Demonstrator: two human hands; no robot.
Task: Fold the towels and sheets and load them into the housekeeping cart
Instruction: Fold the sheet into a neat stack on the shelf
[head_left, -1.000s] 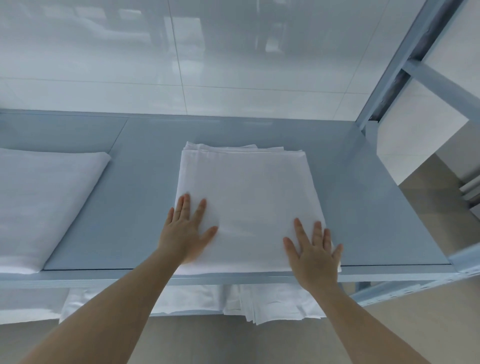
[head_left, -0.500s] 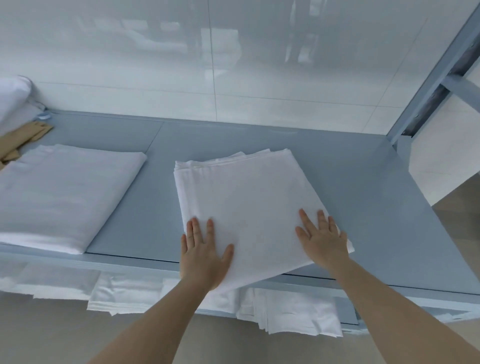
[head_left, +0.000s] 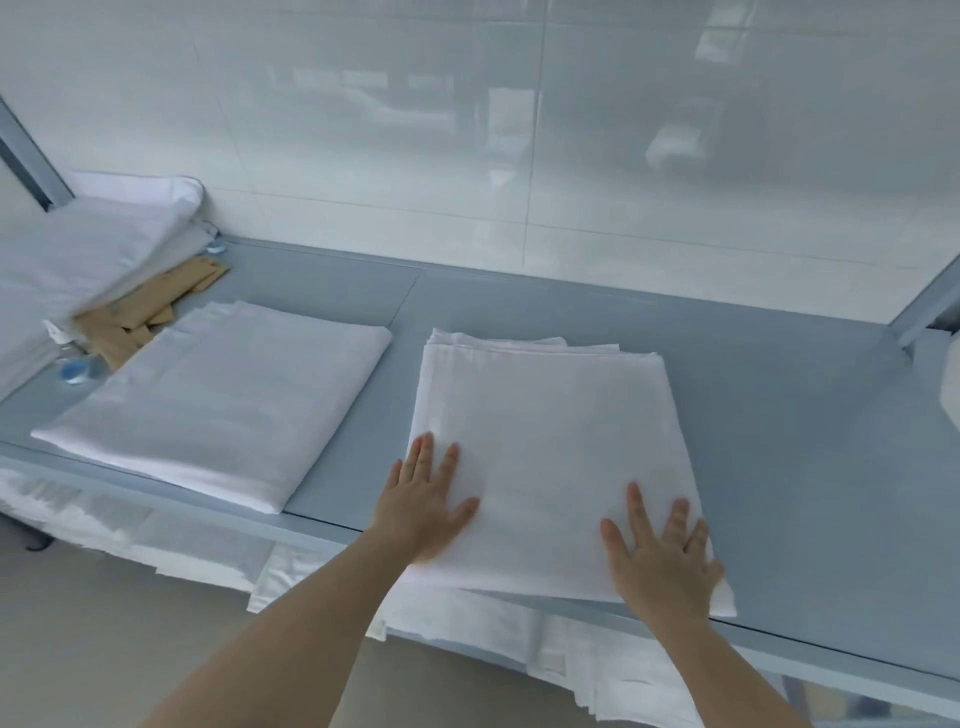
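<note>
Left hand (head_left: 423, 501) and right hand (head_left: 662, 558), fingers flat, holding nothing, press the folded white cotton sheet (head_left: 550, 457); slide evenly, keeping edges square on the grey-blue shelf (head_left: 779, 415).

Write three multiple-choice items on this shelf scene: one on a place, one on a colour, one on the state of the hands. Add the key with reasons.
1. Where does the second folded sheet lie relative to the folded sheet under the hands?
A. to its left
B. on top of it
C. to its right

2. What colour is the shelf?
A. red
B. blue-grey
C. black

3. How do the left hand and right hand meet the sheet?
A. both fists
B. flat, fingers straight
C. pinching a corner

Key: 1 A, it sits apart, leftward. 2 B, the bare surface shows it. 3 B, both palms press flat near the front edge.
</note>
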